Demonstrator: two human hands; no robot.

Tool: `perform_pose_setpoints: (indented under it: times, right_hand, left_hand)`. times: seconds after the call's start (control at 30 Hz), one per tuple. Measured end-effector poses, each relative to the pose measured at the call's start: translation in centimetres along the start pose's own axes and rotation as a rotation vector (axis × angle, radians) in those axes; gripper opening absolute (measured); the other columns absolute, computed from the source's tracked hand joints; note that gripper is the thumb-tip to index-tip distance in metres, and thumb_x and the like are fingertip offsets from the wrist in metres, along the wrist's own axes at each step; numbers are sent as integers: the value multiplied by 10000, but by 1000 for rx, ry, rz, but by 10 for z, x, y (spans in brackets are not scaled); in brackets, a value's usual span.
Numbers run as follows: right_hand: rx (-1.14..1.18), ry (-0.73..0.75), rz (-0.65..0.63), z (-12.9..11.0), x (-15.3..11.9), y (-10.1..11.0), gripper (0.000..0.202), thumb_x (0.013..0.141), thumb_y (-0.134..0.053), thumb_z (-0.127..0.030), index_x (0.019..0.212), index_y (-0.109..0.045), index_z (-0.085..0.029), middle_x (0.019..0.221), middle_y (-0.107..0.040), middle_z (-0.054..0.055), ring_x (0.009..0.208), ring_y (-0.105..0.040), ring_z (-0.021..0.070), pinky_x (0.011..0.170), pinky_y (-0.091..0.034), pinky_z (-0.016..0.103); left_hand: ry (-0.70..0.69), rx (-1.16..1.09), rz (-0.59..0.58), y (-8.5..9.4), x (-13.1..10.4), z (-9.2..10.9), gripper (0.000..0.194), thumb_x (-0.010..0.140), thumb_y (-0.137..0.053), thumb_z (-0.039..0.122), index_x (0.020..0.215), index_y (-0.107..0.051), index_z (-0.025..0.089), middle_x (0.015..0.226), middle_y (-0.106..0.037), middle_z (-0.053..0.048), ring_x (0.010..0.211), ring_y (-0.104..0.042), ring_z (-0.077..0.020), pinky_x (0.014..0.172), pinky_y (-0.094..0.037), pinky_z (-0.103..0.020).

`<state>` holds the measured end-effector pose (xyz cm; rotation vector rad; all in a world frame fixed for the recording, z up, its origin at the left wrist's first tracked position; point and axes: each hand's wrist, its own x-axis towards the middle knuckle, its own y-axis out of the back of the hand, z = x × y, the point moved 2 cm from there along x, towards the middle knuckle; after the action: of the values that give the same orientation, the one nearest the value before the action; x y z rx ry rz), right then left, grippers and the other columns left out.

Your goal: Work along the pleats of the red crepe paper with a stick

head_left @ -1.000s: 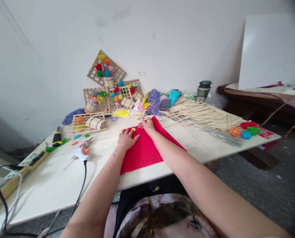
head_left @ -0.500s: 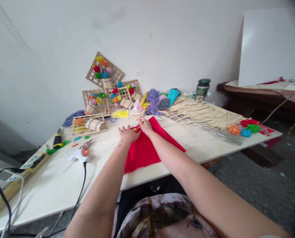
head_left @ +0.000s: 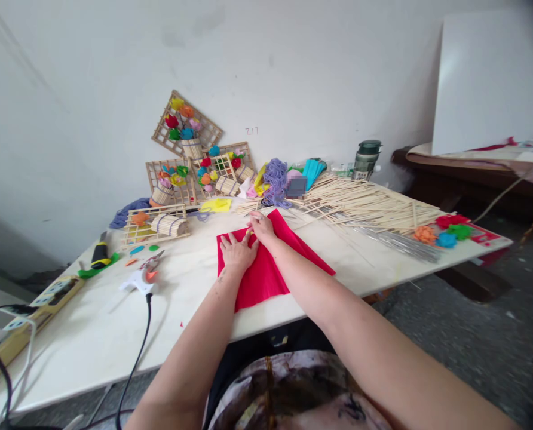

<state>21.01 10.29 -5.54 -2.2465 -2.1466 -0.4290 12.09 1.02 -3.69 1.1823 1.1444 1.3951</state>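
Observation:
A red sheet point(head_left: 266, 275) lies on the white table near its front edge. My left hand point(head_left: 238, 251) rests on the left part of the sheet with its fingers spread. Close beside it, my right hand point(head_left: 262, 226) is at the sheet's upper edge, fingers bent together. Something small and yellow point(head_left: 249, 232) shows between the two hands; what it is, I cannot make out. The right fingertips are too small to tell whether they grip anything.
Left on the white table point(head_left: 91, 340) are a glue gun point(head_left: 140, 280), a black-yellow cutter point(head_left: 100, 252) and a power strip point(head_left: 46, 304). Behind stand stick lattices with flowers point(head_left: 190, 122) and purple yarn point(head_left: 275, 179). Thin sticks point(head_left: 360, 203) and a bottle point(head_left: 366, 160) are at the right.
My left hand has moved right and toward me, now fully on the sheet. The sheet's upper left corner has come into sight. My right hand has hardly moved.

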Motion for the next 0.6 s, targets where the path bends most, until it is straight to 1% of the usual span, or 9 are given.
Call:
perform_pose_setpoints:
  times: [0.1, 0.2, 0.33, 0.5, 0.6]
  right_hand:
    - [-96, 79, 35, -6, -3, 2, 305, 862, -423, -324, 1119, -548, -217, 731, -663, -6, 631, -620, 105, 666, -478, 212]
    - [-214, 109, 56, -14, -8, 6, 310, 864, -420, -374, 1043, -606, -201, 717, -671, 14, 719, -631, 124, 727, -456, 209]
    - [-313, 87, 82, -22, -12, 10, 327, 871, -403, -389, 978, -639, -190, 732, -680, 27, 807, -625, 140, 769, -427, 208]
    - [-352, 51, 57, -23, -12, 9, 353, 883, -372, -396, 1017, -631, -198, 759, -689, 23, 834, -621, 136, 788, -413, 207]
    - [-367, 43, 47, -22, -11, 9, 371, 886, -360, -396, 980, -646, -181, 758, -692, 37, 843, -623, 148, 792, -416, 218]
  left_hand:
    - [29, -3, -4, 0, 0, -1, 696, 747, -173, 702, 1331, -335, 359, 1442, -260, -69, 1294, -180, -404, 997, -175, -568]
    - [40, 1, 3, -1, 0, -1, 699, 742, -170, 707, 1325, -346, 362, 1444, -254, -66, 1293, -170, -414, 997, -170, -571]
    - [42, 25, 37, -2, 0, 0, 680, 755, -174, 683, 1321, -358, 354, 1441, -259, -66, 1303, -143, -404, 1014, -139, -555]
    - [6, 60, 93, -4, 5, -1, 665, 762, -185, 668, 1299, -402, 342, 1431, -288, -54, 1320, -101, -376, 1030, -66, -553]
    - [-7, 55, 99, -4, 7, -2, 668, 763, -183, 670, 1296, -410, 336, 1427, -299, -52, 1324, -98, -361, 1033, -46, -545]
